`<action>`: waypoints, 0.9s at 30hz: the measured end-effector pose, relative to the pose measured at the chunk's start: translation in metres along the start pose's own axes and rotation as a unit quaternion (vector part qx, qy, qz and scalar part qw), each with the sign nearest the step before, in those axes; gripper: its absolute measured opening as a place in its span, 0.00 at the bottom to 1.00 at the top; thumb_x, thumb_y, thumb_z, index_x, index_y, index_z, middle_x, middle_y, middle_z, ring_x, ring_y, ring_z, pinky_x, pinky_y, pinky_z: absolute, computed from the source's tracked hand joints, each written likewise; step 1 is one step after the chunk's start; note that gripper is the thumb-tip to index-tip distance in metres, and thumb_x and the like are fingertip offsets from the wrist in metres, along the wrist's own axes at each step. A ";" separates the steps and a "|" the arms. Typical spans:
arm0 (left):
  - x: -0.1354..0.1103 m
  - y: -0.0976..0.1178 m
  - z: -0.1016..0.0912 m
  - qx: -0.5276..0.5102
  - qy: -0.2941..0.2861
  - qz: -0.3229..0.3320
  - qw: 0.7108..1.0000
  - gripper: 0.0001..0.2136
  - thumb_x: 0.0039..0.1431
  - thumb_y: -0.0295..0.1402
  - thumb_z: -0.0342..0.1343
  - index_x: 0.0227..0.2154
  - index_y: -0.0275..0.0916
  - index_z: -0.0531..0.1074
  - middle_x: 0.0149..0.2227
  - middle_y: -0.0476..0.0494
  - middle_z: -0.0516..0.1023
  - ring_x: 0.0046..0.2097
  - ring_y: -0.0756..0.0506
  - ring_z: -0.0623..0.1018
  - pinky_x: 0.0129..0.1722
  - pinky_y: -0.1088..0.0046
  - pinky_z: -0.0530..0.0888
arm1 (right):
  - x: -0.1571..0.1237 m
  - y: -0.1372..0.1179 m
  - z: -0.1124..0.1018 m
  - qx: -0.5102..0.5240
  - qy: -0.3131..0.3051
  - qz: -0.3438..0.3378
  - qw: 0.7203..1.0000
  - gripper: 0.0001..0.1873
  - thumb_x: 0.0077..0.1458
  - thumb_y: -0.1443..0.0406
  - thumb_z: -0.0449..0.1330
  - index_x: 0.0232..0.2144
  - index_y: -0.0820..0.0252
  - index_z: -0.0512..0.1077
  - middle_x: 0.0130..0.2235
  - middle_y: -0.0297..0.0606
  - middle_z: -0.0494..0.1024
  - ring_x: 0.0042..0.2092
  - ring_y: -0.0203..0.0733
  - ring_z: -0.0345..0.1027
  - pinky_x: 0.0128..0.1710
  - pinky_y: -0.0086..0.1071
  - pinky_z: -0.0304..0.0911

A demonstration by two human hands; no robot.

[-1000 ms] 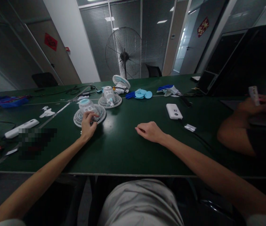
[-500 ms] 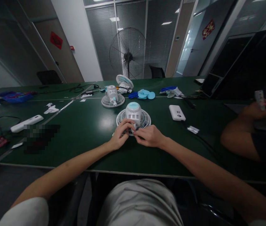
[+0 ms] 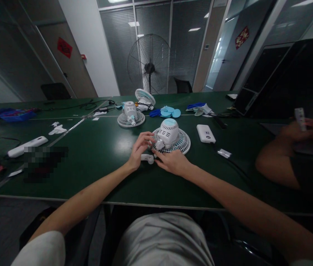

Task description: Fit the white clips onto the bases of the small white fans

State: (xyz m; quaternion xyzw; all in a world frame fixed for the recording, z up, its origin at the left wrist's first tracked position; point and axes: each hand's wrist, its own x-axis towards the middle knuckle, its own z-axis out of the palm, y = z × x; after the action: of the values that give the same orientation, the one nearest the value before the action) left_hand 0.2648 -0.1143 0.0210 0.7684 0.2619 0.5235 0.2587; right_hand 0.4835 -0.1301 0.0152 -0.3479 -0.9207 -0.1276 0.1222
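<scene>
- Green tabletop (image 3: pixel 173 188) with its near edge just ahead of the wearer's pale shirt (image 3: pixel 167 240); on it, straight before the person, lies the near fan (image 3: pixel 169 133), white, grille down, its rounded motor housing up and capped in light blue.
- Right hand (image 3: pixel 174 162) at the near side of the near fan; fingers curled in, thumb and forefinger tips close together; whether they pinch anything cannot be told.
- Left hand (image 3: pixel 139 149) at the left of the near fan; fingers bent and partly spread, tips at the rim of the grille; whether they grip it cannot be told.
- White curved piece (image 3: pixel 148 159) between the two hands, at the near left of the near fan; one end is hidden by the left hand.
- Right of the near fan, a white power bank (image 3: pixel 206 133); farther right, another person's forearm (image 3: pixel 272 162), with a small pale object (image 3: pixel 300 117) at the hand.
- Well left of the near fan, a long white device (image 3: pixel 28 146).
- Beyond the near fan, light blue blades (image 3: pixel 170 112); left of these, a second fan (image 3: pixel 130 114), also face down, and a third fan (image 3: pixel 145 99), tilted; farthest back, a large caged fan (image 3: pixel 149 67) before blinds (image 3: pixel 184 55).
</scene>
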 end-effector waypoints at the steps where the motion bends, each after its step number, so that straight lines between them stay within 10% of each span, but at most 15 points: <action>1: 0.002 0.002 -0.008 0.054 -0.031 0.019 0.998 0.11 0.63 0.30 0.44 0.44 0.38 0.70 0.53 0.35 0.70 0.52 0.39 0.73 0.50 0.60 0.72 | 0.001 -0.001 0.000 -0.003 -0.015 0.010 1.000 0.27 0.70 0.55 0.53 0.66 0.60 0.64 0.36 0.44 0.84 0.31 0.42 0.74 0.29 0.32 0.56; 6: 0.010 0.013 -0.033 0.324 -0.327 0.085 0.884 0.09 0.65 0.37 0.52 0.43 0.39 0.71 0.41 0.40 0.76 0.42 0.40 0.76 0.46 0.63 0.71 | 0.001 0.000 0.000 0.001 -0.034 0.021 0.999 0.23 0.71 0.58 0.51 0.63 0.60 0.67 0.39 0.47 0.84 0.33 0.44 0.76 0.31 0.32 0.58; 11: 0.008 0.011 -0.028 0.362 -0.371 0.008 0.855 0.16 0.60 0.38 0.58 0.49 0.40 0.67 0.42 0.41 0.77 0.40 0.40 0.78 0.41 0.67 0.72 | -0.006 0.017 -0.005 0.082 0.050 -0.033 0.995 0.18 0.68 0.60 0.55 0.55 0.62 0.72 0.37 0.43 0.83 0.33 0.42 0.75 0.31 0.31 0.60; 15: 0.007 0.008 -0.027 0.311 -0.345 -0.043 0.885 0.16 0.59 0.34 0.57 0.49 0.40 0.67 0.38 0.44 0.77 0.36 0.43 0.77 0.38 0.69 0.70 | -0.012 0.038 -0.006 0.156 0.145 -0.082 0.974 0.16 0.64 0.63 0.57 0.52 0.62 0.72 0.38 0.40 0.82 0.34 0.40 0.74 0.34 0.32 0.65; 20: 0.004 0.002 -0.024 0.126 -0.180 -0.102 0.970 0.09 0.67 0.38 0.52 0.44 0.39 0.67 0.38 0.46 0.76 0.37 0.47 0.76 0.38 0.73 0.70 | -0.015 0.050 0.002 0.204 0.279 0.008 0.938 0.14 0.62 0.63 0.58 0.49 0.59 0.71 0.36 0.38 0.79 0.32 0.40 0.72 0.34 0.34 0.68; 27: -0.006 -0.013 0.001 0.009 -0.044 -0.234 0.971 0.16 0.71 0.49 0.48 0.42 0.40 0.66 0.28 0.54 0.68 0.21 0.54 0.67 0.20 0.80 0.60 | -0.009 0.046 0.008 0.251 0.272 0.051 0.928 0.14 0.64 0.63 0.57 0.51 0.58 0.70 0.39 0.39 0.78 0.35 0.42 0.72 0.36 0.36 0.69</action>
State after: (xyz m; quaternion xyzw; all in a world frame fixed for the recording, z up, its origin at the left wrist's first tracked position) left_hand 0.2624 -0.1087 0.0082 0.7102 0.4279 0.4115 0.3784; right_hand 0.5196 -0.0999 0.0119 -0.3047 -0.8351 0.0249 0.4574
